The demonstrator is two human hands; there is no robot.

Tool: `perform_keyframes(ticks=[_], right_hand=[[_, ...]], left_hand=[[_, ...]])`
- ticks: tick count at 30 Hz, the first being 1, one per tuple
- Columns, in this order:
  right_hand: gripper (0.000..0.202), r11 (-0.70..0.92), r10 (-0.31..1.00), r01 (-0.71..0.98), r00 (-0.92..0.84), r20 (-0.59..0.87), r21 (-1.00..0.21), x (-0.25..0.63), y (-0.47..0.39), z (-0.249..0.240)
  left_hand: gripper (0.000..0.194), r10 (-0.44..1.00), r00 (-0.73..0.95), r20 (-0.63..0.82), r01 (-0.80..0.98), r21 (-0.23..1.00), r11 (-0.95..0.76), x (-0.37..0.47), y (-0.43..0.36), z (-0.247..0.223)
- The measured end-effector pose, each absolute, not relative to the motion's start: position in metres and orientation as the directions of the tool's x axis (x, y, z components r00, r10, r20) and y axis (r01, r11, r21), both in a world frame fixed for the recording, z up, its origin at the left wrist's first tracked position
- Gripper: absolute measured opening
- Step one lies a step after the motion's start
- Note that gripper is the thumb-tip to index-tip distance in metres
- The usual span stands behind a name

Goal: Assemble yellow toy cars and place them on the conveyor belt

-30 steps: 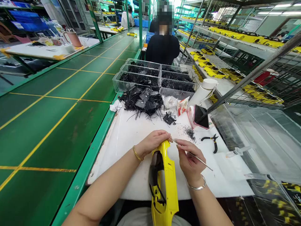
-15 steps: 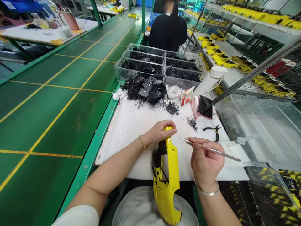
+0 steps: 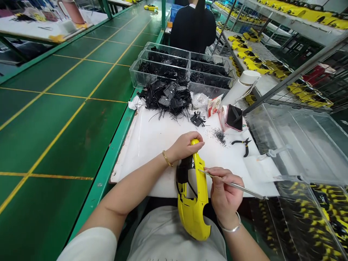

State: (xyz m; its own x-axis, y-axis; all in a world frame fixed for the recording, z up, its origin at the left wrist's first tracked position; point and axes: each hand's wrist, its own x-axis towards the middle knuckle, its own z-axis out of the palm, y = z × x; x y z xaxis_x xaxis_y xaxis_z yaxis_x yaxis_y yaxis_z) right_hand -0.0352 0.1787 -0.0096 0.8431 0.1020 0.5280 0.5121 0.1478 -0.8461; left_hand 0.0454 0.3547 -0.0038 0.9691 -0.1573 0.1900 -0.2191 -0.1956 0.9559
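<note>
My left hand (image 3: 188, 146) is closed round the upper end of a yellow toy car body (image 3: 201, 188), which stands tilted over the table's near edge and my lap. Dark window pieces show along its left side. Between the fingers of my right hand (image 3: 227, 190) is a thin metal tweezers-like tool (image 3: 244, 189). Its tip is at the right side of the car body; whether it touches is hard to tell. A heap of small black specks (image 3: 219, 136) and black-handled pliers (image 3: 245, 145) lie beyond my right hand.
Black wired parts (image 3: 171, 96) are piled before a clear divided bin (image 3: 197, 88). A phone (image 3: 234, 117) and a white roll (image 3: 243, 85) stand at the right. A green conveyor (image 3: 67, 119) runs left. A person (image 3: 192, 29) sits ahead; racks (image 3: 288, 18) hold yellow car bodies.
My right hand has moved left and slightly down, bringing the tool's tip to the car body. My left hand keeps its hold. The whole view has shifted a little.
</note>
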Motion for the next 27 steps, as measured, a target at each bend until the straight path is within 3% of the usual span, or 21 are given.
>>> perform_keyframes(ticks=[13, 17, 20, 23, 27], right_hand=[[0.022, 0.108, 0.106, 0.57, 0.808, 0.579, -0.815, -0.035, 0.177, -0.012], [0.022, 0.094, 0.096, 0.583, 0.802, 0.59, -0.807, -0.034, 0.177, -0.013], [0.022, 0.102, 0.094, 0.579, 0.804, 0.587, -0.809, -0.034, 0.176, -0.014], [0.023, 0.109, 0.103, 0.575, 0.805, 0.584, -0.811, -0.034, 0.175, -0.014], [0.022, 0.091, 0.116, 0.57, 0.808, 0.577, -0.817, -0.035, 0.175, -0.013]], left_hand=[[0.017, -0.155, 0.969, 0.19, -0.221, 0.951, -0.218, 0.045, 0.353, -0.004], [0.022, -0.151, 0.951, 0.27, -0.301, 0.921, -0.248, 0.046, 0.356, 0.0], [0.025, -0.338, 0.883, 0.326, -0.418, 0.874, -0.247, 0.045, 0.365, 0.009], [0.025, -0.576, 0.771, 0.271, -0.476, 0.847, -0.238, 0.044, 0.376, 0.018], [0.035, -0.634, 0.745, 0.21, -0.479, 0.829, -0.288, 0.042, 0.382, 0.021]])
